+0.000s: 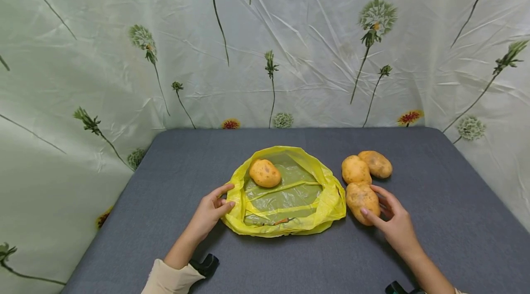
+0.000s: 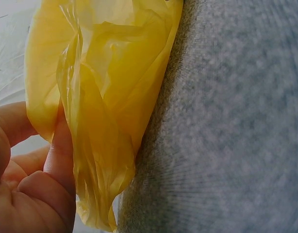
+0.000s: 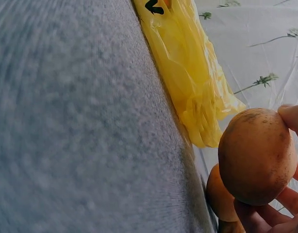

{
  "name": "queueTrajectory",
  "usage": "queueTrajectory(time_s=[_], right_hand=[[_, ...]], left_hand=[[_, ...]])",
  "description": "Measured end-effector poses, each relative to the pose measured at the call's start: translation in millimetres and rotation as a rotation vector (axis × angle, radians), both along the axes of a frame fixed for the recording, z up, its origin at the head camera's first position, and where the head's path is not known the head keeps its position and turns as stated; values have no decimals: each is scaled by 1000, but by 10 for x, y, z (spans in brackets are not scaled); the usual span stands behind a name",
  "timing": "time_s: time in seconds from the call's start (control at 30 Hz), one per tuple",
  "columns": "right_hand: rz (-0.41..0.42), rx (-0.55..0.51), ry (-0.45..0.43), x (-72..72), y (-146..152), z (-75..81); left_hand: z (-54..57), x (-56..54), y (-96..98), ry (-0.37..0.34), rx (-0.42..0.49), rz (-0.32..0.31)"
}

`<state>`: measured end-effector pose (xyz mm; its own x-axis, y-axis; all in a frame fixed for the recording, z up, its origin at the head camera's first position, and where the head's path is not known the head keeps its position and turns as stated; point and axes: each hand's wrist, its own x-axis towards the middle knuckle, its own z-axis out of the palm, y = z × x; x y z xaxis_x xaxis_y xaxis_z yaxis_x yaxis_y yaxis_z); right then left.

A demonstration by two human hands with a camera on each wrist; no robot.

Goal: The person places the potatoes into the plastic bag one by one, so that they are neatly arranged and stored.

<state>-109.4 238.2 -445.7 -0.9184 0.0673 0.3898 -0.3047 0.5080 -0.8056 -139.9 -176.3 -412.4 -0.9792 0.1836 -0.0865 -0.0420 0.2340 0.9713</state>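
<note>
The right hand [image 1: 395, 225] grips a potato [image 1: 359, 198], likely hard and a bit heavy, best held round its fat middle, just beside the thin, floppy bag [image 1: 333, 202] on the bench [image 1: 290, 264], whose edge the left hand [image 1: 208, 213] pinches.

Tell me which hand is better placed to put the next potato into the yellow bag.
The right hand, probably: it grips a potato beside the yellow bag, whose edge the left hand holds.
</note>
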Motion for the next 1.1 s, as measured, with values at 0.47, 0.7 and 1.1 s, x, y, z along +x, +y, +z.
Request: queueTrajectory(time_s=[0.47,0.7,1.1], right_hand=[[37,-62,75,-14,-58,34],[113,-80,150,4,-121,131],[178,-84,177,-39,-240,223]], left_hand=[[13,9,3,1,12,-2],[-2,3,-5,6,13,-8],[-7,-2,-9,11,18,-18]])
